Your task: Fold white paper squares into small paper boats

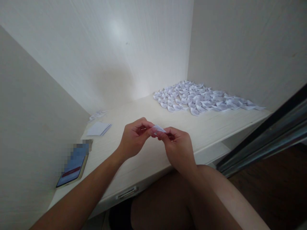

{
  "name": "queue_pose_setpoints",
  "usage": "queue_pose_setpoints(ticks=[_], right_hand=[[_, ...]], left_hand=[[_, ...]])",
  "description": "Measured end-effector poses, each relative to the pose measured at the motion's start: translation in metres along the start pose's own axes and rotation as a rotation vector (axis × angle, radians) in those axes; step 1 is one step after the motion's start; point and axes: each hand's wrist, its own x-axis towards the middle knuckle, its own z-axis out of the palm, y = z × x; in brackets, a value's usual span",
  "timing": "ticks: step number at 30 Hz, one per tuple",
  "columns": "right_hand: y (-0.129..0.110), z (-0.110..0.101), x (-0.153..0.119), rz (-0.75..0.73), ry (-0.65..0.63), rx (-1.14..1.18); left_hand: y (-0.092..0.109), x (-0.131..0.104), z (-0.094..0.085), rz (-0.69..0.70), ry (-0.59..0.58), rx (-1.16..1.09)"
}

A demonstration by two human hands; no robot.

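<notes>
A small folded white paper piece (158, 128) is held up over the front part of the white desk (134, 115). My left hand (135, 137) pinches its left side between thumb and fingers. On its right side, my right hand (177, 143) grips it the same way, so the two hands nearly touch. Many folded white paper pieces (199, 97) lie spread at the back right of the desk. Off to the left rests a stack of flat white paper sheets (98, 128).
A phone (75, 164) leans at the desk's left edge. Behind the stack lie some thin white strips (98, 115). White panels enclose the desk at the back, left and right. A drawer handle (127, 192) is on the front, above my legs.
</notes>
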Motion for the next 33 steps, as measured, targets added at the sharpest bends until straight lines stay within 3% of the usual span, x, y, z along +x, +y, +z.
queue_pose_setpoints(ticks=[4,9,15,20,26,30,33], right_hand=[[0.001,0.001,-0.001,-0.003,-0.067,0.023],[0.001,0.001,-0.001,-0.027,-0.054,-0.129],[0.001,-0.001,0.001,-0.003,-0.020,0.082],[0.001,-0.003,0.002,-0.016,0.031,0.099],[0.000,-0.006,0.003,-0.071,0.094,0.107],[-0.004,-0.017,0.007,-0.080,-0.014,0.119],[-0.007,-0.028,0.009,-0.104,-0.131,0.144]], left_hand=[[0.000,0.001,-0.001,0.018,0.026,-0.041],[0.000,0.002,0.002,-0.046,0.007,-0.099],[-0.001,0.001,0.000,-0.142,-0.028,-0.178],[-0.002,-0.001,-0.001,-0.180,-0.102,-0.176],[-0.005,-0.005,0.002,-0.023,-0.160,-0.098],[-0.005,-0.007,0.002,0.165,-0.205,0.088],[-0.002,-0.007,0.001,0.232,-0.210,0.175]])
